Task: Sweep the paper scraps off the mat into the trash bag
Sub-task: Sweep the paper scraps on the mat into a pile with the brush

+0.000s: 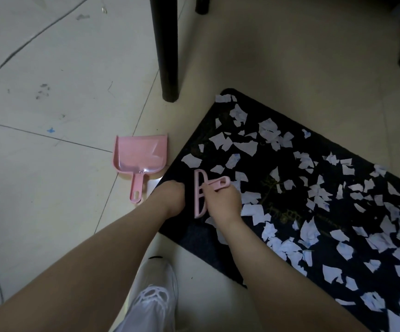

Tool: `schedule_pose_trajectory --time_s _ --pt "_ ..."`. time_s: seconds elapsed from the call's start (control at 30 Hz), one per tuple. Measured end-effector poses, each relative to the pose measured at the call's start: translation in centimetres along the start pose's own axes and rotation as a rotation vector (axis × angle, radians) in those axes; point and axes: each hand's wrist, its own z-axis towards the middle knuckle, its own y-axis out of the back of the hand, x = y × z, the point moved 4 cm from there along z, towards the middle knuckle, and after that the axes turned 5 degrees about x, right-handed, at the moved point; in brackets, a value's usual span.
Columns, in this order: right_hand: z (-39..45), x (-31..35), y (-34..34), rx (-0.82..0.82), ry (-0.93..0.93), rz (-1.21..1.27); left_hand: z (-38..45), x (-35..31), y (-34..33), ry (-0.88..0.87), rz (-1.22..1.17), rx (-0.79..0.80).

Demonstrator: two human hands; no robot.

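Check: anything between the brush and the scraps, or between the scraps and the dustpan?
Nothing visible. The right hand holds the brush on the mat, scraps right beside it. The dustpan lies on bare floor off the mat's edge. No trash bag in view.

Floor [50, 56] w/ mat [290, 188], dustpan [140, 155]

Bare forearms; white mesh shoe [157, 291], pale translucent trouser leg [143, 315]

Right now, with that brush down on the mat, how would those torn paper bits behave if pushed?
The paper scraps look thin and light, so they would probably slide and flutter easily. Some curl up at the edges, so they may flip over. The dark mat looks fuzzy, so a few might cling.
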Motion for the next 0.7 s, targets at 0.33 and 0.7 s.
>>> schedule_pose_trajectory --time_s 0.33,0.7 --pt "-1.4 -1.9 6.8 -0.310 -0.039 0.172 -0.2 -0.6 -1.2 0.001 0.050 0.079" --pt "-4.0 -5.2 6.4 -0.200 -0.088 0.072 -1.0 -3.6 -3.0 -0.168 0.091 0.160"
